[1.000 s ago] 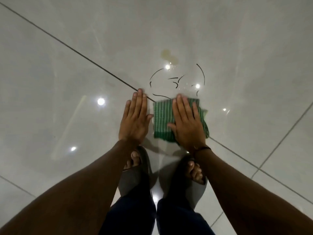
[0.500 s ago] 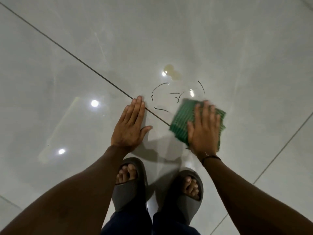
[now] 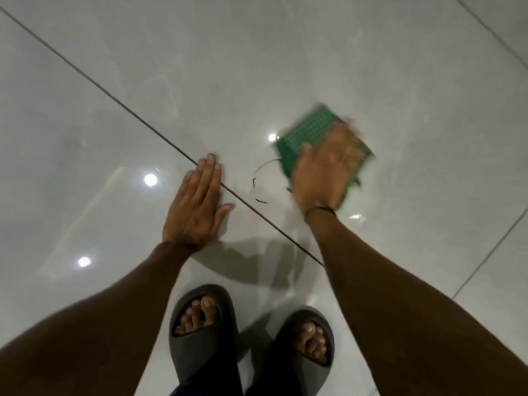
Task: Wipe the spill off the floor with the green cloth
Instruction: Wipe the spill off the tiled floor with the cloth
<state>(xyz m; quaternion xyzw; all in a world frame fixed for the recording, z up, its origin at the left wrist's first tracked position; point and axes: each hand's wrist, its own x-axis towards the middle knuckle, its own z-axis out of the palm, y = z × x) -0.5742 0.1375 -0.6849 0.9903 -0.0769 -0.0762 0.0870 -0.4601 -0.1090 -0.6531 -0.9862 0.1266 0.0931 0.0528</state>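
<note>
From my head camera, my right hand (image 3: pixel 325 170) lies flat, fingers spread, pressing the folded green checked cloth (image 3: pixel 311 128) onto the glossy pale tiled floor (image 3: pixel 285 52), beyond the dark grout line (image 3: pixel 160 135). Pushed carelessly, it might smear the thin curved spill edges (image 3: pixel 258 178). My left hand (image 3: pixel 195 207) rests open, empty, beside that line.

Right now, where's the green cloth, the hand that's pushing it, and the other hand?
green cloth (image 3: pixel 310 130): head view, on the bare dotted part past the fingertips.
right hand (image 3: pixel 321 172): head view, on the back of the hand pressing the cloth.
left hand (image 3: pixel 194 207): head view, on the back of the hand, flat on the floor.
</note>
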